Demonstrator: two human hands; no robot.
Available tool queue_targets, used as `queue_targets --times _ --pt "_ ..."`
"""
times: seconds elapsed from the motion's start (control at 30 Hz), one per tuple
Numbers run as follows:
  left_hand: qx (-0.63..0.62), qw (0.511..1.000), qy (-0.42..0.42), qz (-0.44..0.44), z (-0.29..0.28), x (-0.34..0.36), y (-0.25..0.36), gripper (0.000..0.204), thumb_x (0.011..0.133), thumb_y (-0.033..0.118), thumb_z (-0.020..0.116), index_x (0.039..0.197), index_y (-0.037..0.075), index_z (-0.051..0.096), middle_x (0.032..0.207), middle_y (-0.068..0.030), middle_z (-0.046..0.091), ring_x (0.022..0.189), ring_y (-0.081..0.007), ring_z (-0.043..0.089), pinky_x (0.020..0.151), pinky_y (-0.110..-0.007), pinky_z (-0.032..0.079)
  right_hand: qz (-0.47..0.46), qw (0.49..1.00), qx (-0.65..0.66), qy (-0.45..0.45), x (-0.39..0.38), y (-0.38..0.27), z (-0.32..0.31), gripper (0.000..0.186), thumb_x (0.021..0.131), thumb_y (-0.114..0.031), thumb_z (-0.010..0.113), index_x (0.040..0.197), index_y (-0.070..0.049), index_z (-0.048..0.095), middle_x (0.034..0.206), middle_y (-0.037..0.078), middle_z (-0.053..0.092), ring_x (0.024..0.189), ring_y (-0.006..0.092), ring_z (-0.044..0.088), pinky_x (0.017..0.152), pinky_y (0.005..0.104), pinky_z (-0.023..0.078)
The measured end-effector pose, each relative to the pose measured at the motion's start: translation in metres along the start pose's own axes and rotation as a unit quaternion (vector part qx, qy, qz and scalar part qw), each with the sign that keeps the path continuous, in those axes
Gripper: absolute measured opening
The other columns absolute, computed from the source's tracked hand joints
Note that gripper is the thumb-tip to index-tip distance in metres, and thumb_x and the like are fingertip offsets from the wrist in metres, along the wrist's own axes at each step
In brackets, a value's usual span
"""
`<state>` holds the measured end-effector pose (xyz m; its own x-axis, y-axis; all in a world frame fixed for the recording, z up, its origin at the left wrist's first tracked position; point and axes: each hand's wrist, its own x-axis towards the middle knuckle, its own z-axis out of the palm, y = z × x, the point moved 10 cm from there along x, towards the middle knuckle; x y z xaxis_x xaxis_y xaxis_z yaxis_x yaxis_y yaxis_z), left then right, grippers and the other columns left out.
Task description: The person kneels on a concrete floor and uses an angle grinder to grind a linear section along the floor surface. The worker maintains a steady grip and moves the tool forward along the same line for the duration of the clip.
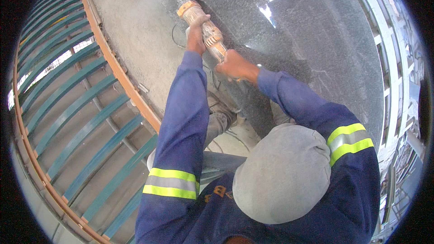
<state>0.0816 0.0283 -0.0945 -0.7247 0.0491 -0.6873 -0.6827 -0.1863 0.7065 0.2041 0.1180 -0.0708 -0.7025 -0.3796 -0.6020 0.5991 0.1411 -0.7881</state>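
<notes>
Both my hands grip a dusty yellow angle grinder [205, 25]. My left hand [197, 34] is closed around its front body near the disc. At the rear handle, my right hand [236, 66] is wrapped tight. The grinder's head [186, 0] meets the left edge of a dark speckled polished stone slab [316, 31], and pale dust hangs around that spot. My sleeves are blue with yellow and grey reflective bands. A grey cap or cloth [282, 171] fills the lower middle of the view.
Dusty concrete floor [135, 31] lies left of the slab, with a thin cable [174, 36] on it. A brown curb [113, 63] borders teal railing bars [68, 108] on the left. My dusty boot [221, 108] stands below the grinder. Pale metal frames [393, 77] run along the right.
</notes>
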Motion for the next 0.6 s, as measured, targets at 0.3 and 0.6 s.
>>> queue_targets --times 0.3,0.6 --pt "0.004 1.000 0.009 -0.027 -0.002 -0.004 -0.001 0.040 0.081 0.024 0.071 0.107 0.002 0.051 0.078 -0.0137 0.062 0.064 -0.0285 0.067 0.060 -0.044 0.060 0.018 1.000 0.001 0.001 -0.018 -0.013 -0.003 0.030 0.080 -0.017 0.066 0.082 0.013 0.065 0.064 0.017 0.066 0.052 0.0226 0.066 0.048 0.0392 0.050" --pt "-0.003 1.000 0.024 -0.003 -0.005 -0.008 -0.002 0.038 0.082 0.022 0.070 0.107 0.002 0.051 0.078 -0.0133 0.061 0.062 -0.0270 0.066 0.057 -0.042 0.060 0.025 1.000 -0.018 -0.001 -0.020 -0.007 -0.003 0.033 0.079 -0.015 0.067 0.090 0.016 0.064 0.069 0.019 0.067 0.055 0.0242 0.067 0.050 0.0405 0.052"
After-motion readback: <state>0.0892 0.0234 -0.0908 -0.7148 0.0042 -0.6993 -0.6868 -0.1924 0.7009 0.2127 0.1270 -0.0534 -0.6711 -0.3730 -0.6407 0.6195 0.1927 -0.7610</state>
